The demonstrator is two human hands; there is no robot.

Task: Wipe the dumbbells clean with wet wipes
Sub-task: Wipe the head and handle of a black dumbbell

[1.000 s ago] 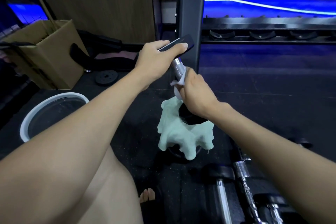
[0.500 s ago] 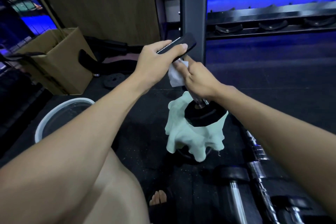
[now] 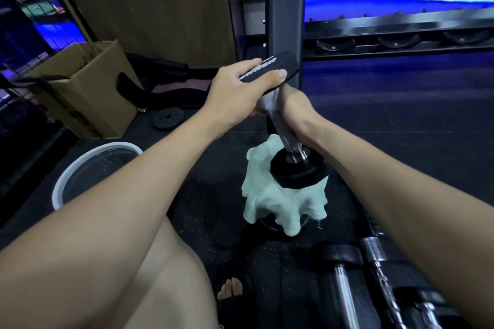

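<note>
The dumbbell (image 3: pixel 291 141) stands nearly upright, tilted a little away from the camera, with its lower hexagonal black head seated on a crumpled pale-green cloth (image 3: pixel 270 203) that drapes in soft folds over something dark on the speckled rubber floor (image 3: pixel 213 195). The left hand (image 3: pixel 240 88) caps the upper head: fingers laid over its flat matte face and thumb pressed along the edge, clamped around the block where raised silvery markings catch the light. Just below, the right hand (image 3: pixel 296 109) wraps the chrome handle, fingers curled round it from the far side. A bunched white wet wipe (image 3: pixel 267 101) pokes out between the palm and the metal, right under the top head. The bare stretch of handle below gleams smooth and cylindrical down to the lower head.

Off to the left sits a round white-rimmed basin (image 3: pixel 88 165) with a dark interior, and behind it an open corrugated cardboard box (image 3: pixel 88 88). A small black weight plate (image 3: pixel 168 119) lies flat beside the box. In the lower right, more dumbbells (image 3: pixel 344 275) lie side by side, with shiny bars, one with a knurled grip. A grey steel rack upright (image 3: pixel 284 8) rises behind the hands.
</note>
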